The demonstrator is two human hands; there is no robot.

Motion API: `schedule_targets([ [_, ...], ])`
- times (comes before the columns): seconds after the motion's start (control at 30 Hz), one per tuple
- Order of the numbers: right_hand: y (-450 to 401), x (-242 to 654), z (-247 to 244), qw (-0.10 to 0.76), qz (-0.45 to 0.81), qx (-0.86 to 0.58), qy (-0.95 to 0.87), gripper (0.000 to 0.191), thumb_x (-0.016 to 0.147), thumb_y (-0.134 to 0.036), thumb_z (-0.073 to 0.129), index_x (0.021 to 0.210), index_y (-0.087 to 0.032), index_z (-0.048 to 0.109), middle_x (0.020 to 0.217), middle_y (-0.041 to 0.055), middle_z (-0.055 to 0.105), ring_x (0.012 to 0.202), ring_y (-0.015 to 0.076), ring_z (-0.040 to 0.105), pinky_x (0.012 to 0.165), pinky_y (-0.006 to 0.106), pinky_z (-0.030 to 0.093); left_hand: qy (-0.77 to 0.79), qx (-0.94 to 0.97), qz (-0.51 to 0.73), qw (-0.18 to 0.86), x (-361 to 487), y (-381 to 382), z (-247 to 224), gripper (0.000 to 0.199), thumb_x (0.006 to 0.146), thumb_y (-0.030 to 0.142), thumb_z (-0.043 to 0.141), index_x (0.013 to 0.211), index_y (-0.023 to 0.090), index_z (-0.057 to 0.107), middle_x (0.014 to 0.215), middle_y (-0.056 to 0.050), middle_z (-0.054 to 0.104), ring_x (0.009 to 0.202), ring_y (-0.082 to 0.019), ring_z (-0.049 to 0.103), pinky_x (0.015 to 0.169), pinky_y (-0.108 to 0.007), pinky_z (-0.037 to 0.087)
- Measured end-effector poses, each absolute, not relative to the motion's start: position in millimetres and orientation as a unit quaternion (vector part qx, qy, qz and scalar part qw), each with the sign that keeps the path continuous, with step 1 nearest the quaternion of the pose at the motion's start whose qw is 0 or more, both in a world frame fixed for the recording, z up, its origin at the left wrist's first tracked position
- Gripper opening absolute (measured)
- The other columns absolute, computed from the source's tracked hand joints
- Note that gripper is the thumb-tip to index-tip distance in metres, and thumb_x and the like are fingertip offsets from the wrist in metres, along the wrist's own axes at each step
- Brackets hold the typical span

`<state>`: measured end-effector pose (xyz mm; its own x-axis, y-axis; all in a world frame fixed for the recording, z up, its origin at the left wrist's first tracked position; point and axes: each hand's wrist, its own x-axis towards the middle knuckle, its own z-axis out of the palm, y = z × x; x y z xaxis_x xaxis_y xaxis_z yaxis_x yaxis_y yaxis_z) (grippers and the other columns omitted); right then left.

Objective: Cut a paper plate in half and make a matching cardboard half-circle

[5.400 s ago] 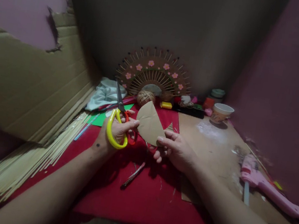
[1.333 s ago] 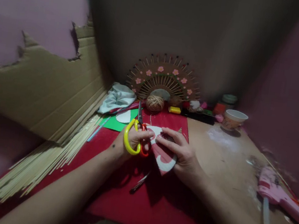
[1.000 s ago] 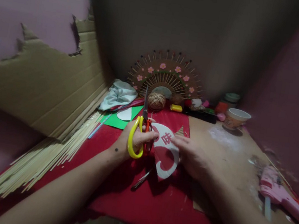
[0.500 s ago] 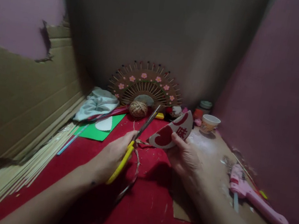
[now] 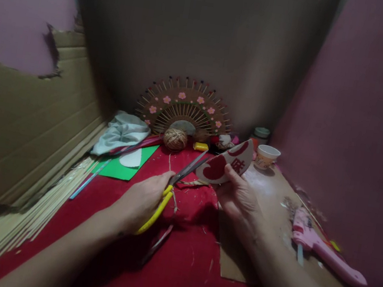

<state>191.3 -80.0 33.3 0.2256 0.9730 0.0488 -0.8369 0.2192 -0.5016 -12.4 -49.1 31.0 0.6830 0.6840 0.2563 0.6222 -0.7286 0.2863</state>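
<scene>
My left hand (image 5: 148, 197) is closed around the yellow handles of a pair of scissors (image 5: 157, 213). Their blades point up and to the right, slightly parted, with the tips close to the left edge of a curved piece of card (image 5: 213, 169). White with red shapes and a printed character, the card is pinched in my right hand (image 5: 241, 197), thumb on its face. A strand of twine (image 5: 177, 199) hangs below the scissors; its hold is partly hidden. Whether the blades touch the card I cannot tell.
Behind my hands are a twine ball (image 5: 175, 139) and a flowered fan (image 5: 183, 101). Thin sticks (image 5: 46, 210), green paper (image 5: 125, 172) and a cloth (image 5: 122, 132) lie left. To the right are a cup (image 5: 266, 157) and a pink glue gun (image 5: 326, 254) on cardboard (image 5: 241, 263).
The scissors' blades have parted and tilted rightward, closer to the card. In my right hand the card has turned slightly and moved a little up and right.
</scene>
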Motion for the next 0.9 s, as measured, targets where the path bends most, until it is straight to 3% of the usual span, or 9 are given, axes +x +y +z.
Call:
schedule_targets([
  [0.2,-81.3,195.1,40.9,0.774,0.581,-0.196,-0.155,0.027,0.066,-0.008,0.063,0.089,-0.021,0.063,0.08,-0.0015,0.069,0.076,0.0118,0.062,0.077,0.028,0.049,0.352,0.916,0.17,0.094,-11.7,-50.3,33.7,0.037,0.084,0.022,0.035,0.119,0.012,0.04,0.109,-0.015,0.058,0.101,-0.024,0.055,0.085,-0.041,0.044],
  [0.63,-79.5,196.4,35.7,0.764,0.584,-0.206,-0.179,0.025,0.067,-0.011,0.064,0.09,-0.022,0.063,0.081,-0.0023,0.069,0.079,0.0144,0.062,0.08,0.032,0.049,0.368,0.919,0.135,0.042,-10.0,-50.5,29.9,0.04,0.085,0.02,0.032,0.122,0.005,0.038,0.113,-0.02,0.055,0.105,-0.026,0.054,0.087,-0.042,0.044],
  [0.9,-80.5,195.4,37.0,0.765,0.582,-0.209,-0.18,0.031,0.065,-0.012,0.067,0.093,-0.022,0.062,0.081,-0.0022,0.07,0.078,0.0151,0.064,0.078,0.034,0.05,0.379,0.915,0.133,0.021,-10.0,-49.8,25.3,0.039,0.085,0.02,0.033,0.122,0.008,0.038,0.112,-0.019,0.056,0.104,-0.026,0.054,0.085,-0.042,0.045],
])
